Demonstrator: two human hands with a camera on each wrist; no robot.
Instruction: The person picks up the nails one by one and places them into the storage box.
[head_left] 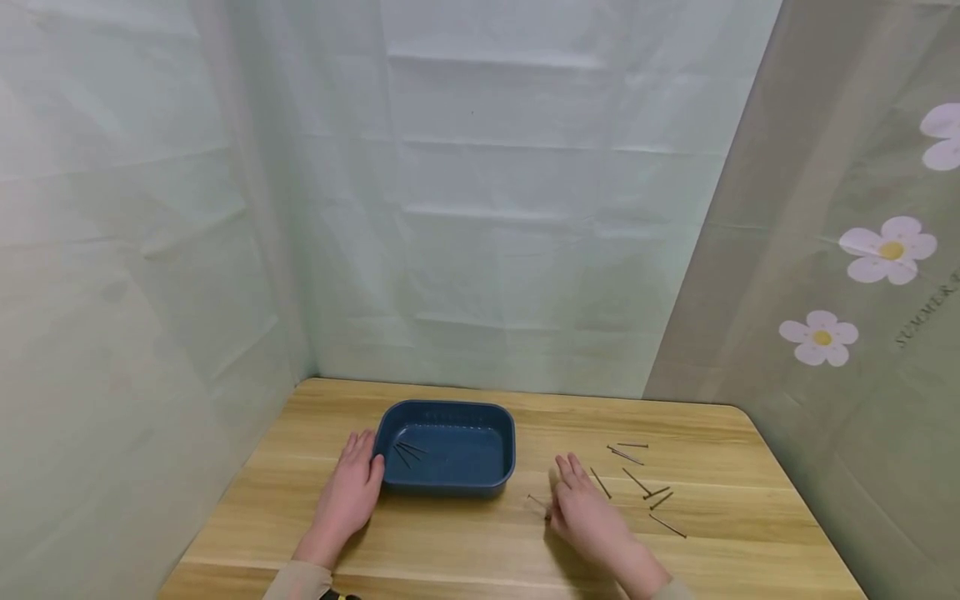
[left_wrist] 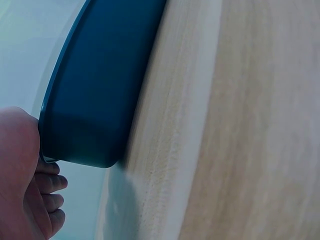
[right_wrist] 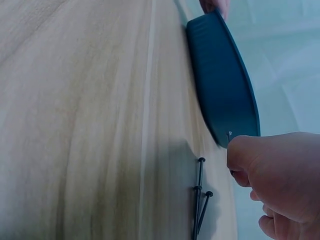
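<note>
Wooden table (head_left: 465, 550) — pale curtains (head_left: 510, 208) behind — blue tray (head_left: 450, 483).

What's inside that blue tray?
A few dark nails lie in the blue tray, near its left end. The near wall hides a strip of its floor.

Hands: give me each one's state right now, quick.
Left hand: open, resting against the blue tray.
Right hand: pinching a nail.

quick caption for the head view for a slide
Left hand rests against a blue tray holding a few nails; right hand touches a loose nail on the wooden table.
</note>
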